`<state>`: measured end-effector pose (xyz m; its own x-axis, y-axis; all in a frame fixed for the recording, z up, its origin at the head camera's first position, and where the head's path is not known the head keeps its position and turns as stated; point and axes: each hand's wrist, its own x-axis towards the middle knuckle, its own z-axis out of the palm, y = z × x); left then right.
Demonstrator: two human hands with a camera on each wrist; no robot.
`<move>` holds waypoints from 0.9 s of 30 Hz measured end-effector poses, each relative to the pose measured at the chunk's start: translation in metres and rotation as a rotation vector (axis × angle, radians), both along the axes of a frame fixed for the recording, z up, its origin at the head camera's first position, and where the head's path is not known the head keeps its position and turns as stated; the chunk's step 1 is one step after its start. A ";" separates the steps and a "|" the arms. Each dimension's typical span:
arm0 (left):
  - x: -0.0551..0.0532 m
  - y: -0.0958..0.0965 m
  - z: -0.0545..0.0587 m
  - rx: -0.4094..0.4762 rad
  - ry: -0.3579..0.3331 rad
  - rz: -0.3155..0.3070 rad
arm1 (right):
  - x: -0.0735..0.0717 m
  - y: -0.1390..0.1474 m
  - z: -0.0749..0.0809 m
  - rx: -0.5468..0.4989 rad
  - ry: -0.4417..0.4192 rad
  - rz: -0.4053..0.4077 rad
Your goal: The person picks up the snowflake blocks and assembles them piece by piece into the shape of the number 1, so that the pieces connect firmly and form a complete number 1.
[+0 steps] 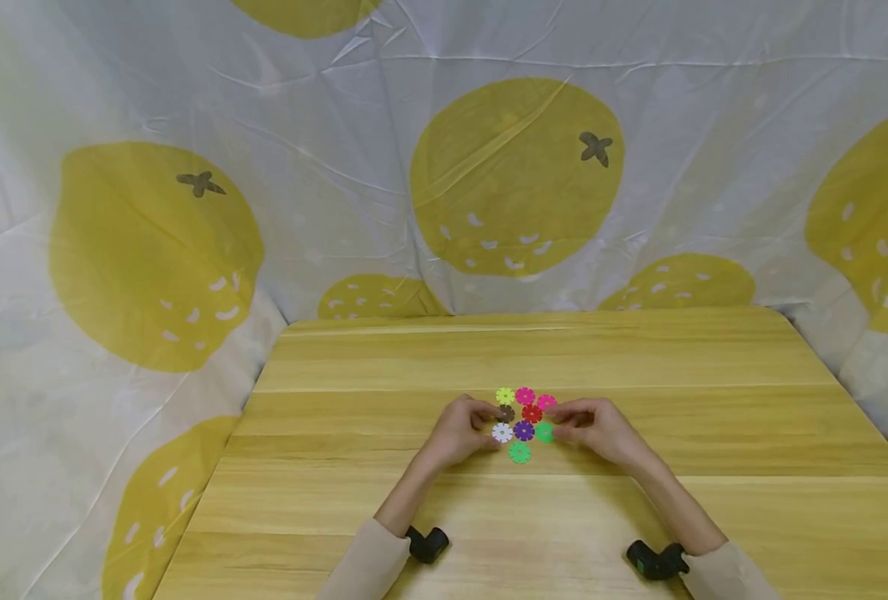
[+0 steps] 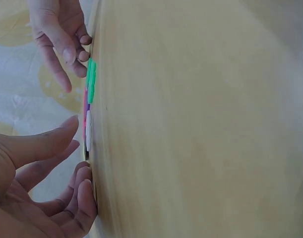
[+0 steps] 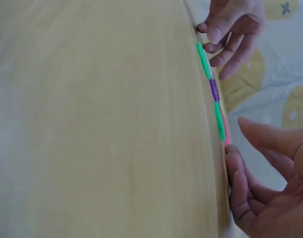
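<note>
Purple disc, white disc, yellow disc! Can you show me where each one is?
Purple disc (image 1: 522, 432): head view, on its flat face, near the middle.
White disc (image 1: 499, 433): head view, on its flat face, near the middle.
Yellow disc (image 1: 503, 397): head view, on its flat face, near the middle.

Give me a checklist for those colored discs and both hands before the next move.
1. Discs resting on the table: ok, none looks lifted.
2. Discs away from the table's visible edges: ok, grouped inside them in the head view.
3. Left hand free of any grip: ok, nothing pinched in the left wrist view.
4. Right hand free of any grip: ok, likewise in the right wrist view.
5. Brown disc fully uncovered: not ok, the left hand overlaps its edge.
6. Right hand touching the green disc beside it: cannot tell.
</note>
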<state>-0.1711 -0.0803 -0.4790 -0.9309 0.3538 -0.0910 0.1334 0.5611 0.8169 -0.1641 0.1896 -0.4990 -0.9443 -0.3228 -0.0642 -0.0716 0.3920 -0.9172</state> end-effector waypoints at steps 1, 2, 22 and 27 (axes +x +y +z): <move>-0.001 0.001 -0.001 -0.006 0.000 -0.006 | 0.000 -0.001 0.000 0.006 0.005 0.002; -0.001 0.002 -0.001 -0.012 -0.002 -0.011 | 0.000 -0.002 -0.001 0.012 0.003 -0.004; -0.001 0.010 0.004 -0.153 0.031 -0.062 | 0.000 -0.015 0.000 0.169 0.053 -0.034; 0.001 0.008 0.004 -0.121 0.054 -0.051 | 0.000 -0.015 0.003 0.126 0.050 -0.066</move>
<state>-0.1700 -0.0718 -0.4749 -0.9166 0.3904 -0.0859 0.2063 0.6461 0.7348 -0.1639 0.1748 -0.4963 -0.9662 -0.2522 -0.0530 -0.0858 0.5089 -0.8566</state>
